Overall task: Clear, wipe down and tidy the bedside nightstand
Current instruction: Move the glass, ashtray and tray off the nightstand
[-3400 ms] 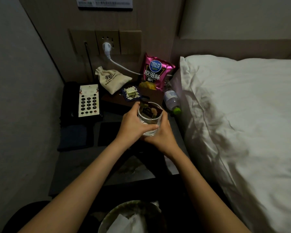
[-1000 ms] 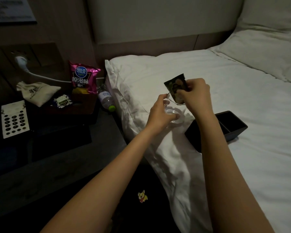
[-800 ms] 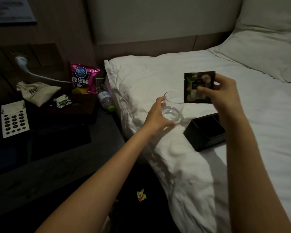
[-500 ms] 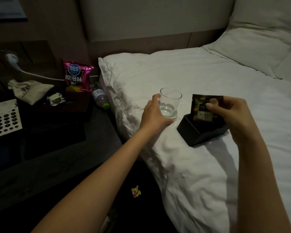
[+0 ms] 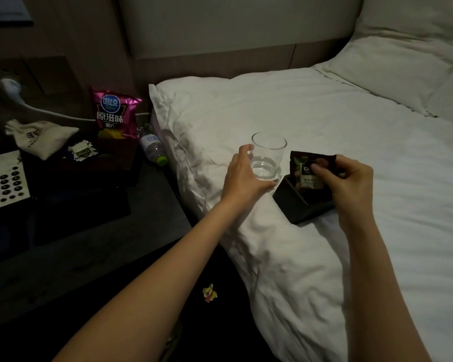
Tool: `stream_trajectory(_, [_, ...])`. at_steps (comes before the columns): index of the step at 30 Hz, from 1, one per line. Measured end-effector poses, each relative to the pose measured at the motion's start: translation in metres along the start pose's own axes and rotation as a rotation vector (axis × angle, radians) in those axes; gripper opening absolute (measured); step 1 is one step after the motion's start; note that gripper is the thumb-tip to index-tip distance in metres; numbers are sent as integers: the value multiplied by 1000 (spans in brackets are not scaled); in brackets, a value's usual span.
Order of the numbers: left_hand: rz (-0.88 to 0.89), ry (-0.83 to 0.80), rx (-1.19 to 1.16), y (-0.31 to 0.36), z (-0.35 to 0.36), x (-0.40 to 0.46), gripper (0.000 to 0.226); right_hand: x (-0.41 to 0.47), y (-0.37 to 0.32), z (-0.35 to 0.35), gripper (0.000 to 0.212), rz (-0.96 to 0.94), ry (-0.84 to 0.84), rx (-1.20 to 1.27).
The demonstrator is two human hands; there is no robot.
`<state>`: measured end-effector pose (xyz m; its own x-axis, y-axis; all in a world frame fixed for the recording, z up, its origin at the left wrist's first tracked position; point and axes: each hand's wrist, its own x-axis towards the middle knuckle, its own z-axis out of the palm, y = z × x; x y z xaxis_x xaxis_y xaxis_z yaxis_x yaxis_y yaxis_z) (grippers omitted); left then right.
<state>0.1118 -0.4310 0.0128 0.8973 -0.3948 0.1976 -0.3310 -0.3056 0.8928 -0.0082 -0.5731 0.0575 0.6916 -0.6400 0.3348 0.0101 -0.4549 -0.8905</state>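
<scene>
1. The dark nightstand (image 5: 94, 231) carries a pink snack bag (image 5: 114, 113), a cloth pouch (image 5: 41, 137), a lying water bottle (image 5: 153, 147) and a keypad phone (image 5: 4, 180).
2. On the white bed (image 5: 351, 142) a black tray (image 5: 298, 205) sits just beside a clear glass (image 5: 268, 159).
3. The left hand (image 5: 242, 176) curls loosely around the upright glass.
4. The right hand (image 5: 351, 181) pinches a dark sachet (image 5: 306, 171), its lower edge inside the tray.

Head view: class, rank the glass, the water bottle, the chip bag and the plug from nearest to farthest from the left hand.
1. Glass, against the left hand, on the bed.
2. Water bottle, at the nightstand's bed-side edge.
3. Chip bag, behind the bottle.
4. Plug, on the far-left wall.
</scene>
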Motion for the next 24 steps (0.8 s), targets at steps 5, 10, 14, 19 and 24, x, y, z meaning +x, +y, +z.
stream_trajectory(5, [-1,-39,-57,-7,-2,-4,92,-8,6,2,17,-18,-125,-339])
stream_trajectory(10, [-10,-111,-73,-9,-8,-2,98,-6,-10,-1,28,-78,-210,-592])
stream_trajectory(14, [-33,-154,-102,-8,-15,-1,102,-1,-33,1,16,-21,-285,-795])
stream_trajectory(19, [-65,-108,-186,-19,-53,2,94,-3,-68,5,60,-79,-218,-780])
stream_trajectory(24, [-120,127,-239,-52,-128,-4,66,-13,-107,60,40,-344,-91,-433])
